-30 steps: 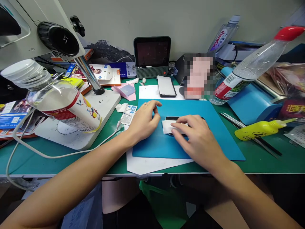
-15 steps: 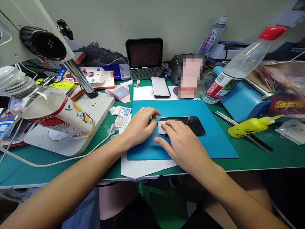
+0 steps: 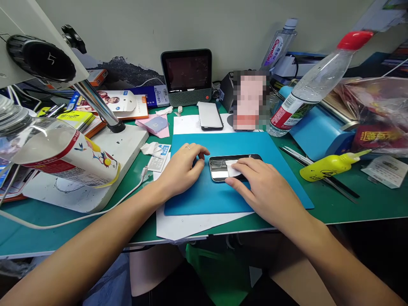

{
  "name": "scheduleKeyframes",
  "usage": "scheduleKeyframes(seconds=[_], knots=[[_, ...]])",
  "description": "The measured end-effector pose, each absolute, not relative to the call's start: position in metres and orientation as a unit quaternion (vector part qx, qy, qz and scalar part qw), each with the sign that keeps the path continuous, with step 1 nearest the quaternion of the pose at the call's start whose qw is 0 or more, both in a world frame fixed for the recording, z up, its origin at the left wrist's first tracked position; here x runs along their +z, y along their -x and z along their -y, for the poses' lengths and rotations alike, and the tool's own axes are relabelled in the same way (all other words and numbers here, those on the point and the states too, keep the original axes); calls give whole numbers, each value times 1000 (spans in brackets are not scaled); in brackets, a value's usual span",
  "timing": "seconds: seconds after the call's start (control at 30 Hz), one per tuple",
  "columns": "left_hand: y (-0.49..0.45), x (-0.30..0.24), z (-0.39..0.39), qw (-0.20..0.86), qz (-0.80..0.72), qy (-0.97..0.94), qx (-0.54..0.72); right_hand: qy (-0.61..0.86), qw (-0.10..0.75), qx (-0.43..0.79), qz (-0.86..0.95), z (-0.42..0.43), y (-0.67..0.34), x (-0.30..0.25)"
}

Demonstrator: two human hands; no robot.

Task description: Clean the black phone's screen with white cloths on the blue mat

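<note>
A black phone (image 3: 219, 168) lies flat on a blue mat (image 3: 280, 170) in the middle of the green desk. My right hand (image 3: 264, 189) presses a small white wipe (image 3: 232, 168) onto the phone's screen with its fingers together. My left hand (image 3: 183, 168) rests on the mat at the phone's left end, fingers curled against its edge, a ring on one finger.
A microscope stand (image 3: 95, 144) and a tilted water bottle (image 3: 60, 153) fill the left. A second phone (image 3: 210, 115) and a small screen (image 3: 187, 74) stand behind the mat. Right: a bottle (image 3: 306, 91), a yellow squeeze bottle (image 3: 328, 165), tweezers (image 3: 318, 174), a blue roller (image 3: 321, 134).
My right hand slid the white wipe to the left end of the phone, then back to the right. The left hand stayed at the phone's left end.
</note>
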State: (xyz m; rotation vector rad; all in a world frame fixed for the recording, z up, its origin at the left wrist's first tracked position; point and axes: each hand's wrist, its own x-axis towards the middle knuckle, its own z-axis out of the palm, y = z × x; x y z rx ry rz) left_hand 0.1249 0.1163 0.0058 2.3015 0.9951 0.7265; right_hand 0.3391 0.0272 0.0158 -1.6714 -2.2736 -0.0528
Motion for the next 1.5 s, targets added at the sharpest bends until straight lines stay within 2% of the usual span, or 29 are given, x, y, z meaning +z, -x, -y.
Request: scheduleKeyframes(seconds=[0.67, 0.93, 1.33, 1.5], knots=[[-125, 6, -115, 267, -366, -853, 262, 613, 135, -20, 778, -17, -388, 17], [-125, 6, -114, 269, -364, -854, 256, 624, 127, -71, 768, 0, -386, 11], [-126, 7, -113, 260, -368, -856, 253, 637, 116, -51, 761, -29, -393, 11], [-126, 7, -113, 266, -366, -856, 251, 619, 122, -61, 773, -6, -392, 9]])
